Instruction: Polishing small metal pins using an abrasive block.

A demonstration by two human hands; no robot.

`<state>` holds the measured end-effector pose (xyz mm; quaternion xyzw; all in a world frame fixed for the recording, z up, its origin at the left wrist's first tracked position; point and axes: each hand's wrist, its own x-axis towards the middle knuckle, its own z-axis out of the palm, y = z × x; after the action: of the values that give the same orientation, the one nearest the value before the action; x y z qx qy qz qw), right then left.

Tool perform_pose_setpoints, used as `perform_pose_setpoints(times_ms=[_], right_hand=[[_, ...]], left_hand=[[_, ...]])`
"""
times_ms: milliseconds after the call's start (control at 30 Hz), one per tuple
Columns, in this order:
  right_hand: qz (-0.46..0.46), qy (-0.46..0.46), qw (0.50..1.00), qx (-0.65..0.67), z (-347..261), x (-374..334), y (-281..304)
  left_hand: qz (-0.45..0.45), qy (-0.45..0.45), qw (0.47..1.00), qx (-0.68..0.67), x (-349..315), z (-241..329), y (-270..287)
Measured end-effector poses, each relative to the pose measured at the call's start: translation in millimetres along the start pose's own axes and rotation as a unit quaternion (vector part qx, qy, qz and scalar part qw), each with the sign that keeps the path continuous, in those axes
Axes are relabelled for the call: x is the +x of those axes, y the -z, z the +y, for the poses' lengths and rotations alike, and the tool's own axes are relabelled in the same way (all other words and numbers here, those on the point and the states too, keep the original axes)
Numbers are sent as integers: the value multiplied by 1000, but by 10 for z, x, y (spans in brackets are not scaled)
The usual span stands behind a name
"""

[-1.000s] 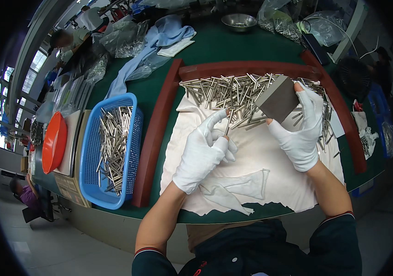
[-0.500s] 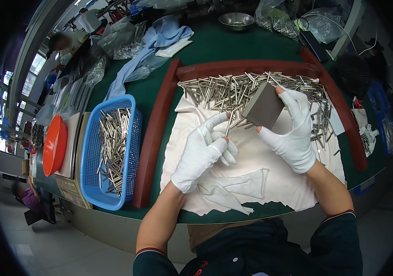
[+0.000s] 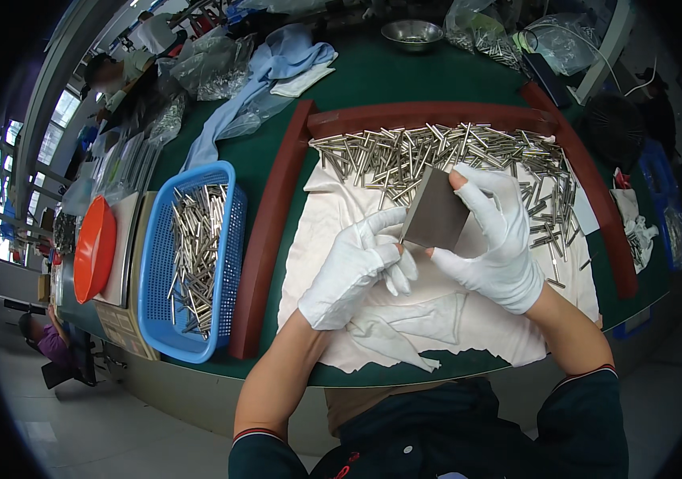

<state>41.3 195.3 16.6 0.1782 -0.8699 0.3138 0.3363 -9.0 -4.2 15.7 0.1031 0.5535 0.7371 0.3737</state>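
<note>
Two gloved hands (image 3: 350, 267), one grey block (image 3: 441, 211), one blue basket (image 3: 232, 259), one orange bowl (image 3: 95, 249) and one steel bowl (image 3: 413, 46) can be counted. Three red-brown rails (image 3: 429, 118) are seen; the metal pins (image 3: 413, 152) (heaped, overlapping) cannot be numbered.

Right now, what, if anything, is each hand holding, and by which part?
Right hand: the grey block, pinched by its upper and lower edges. Left hand: can't tell, the block partly hides its pinch.
</note>
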Motion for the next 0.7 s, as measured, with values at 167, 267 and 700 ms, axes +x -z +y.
perform_pose_setpoints(times_ms=[167, 267, 700], right_hand=[[11, 11, 999, -36, 34, -21, 26], [94, -27, 993, -69, 48, 0, 100], [178, -196, 964, -5, 427, 83, 245]], left_hand=[[-16, -7, 999, -48, -9, 27, -9], [58, -28, 995, 79, -64, 171, -73], [337, -222, 612, 680, -105, 255, 462]])
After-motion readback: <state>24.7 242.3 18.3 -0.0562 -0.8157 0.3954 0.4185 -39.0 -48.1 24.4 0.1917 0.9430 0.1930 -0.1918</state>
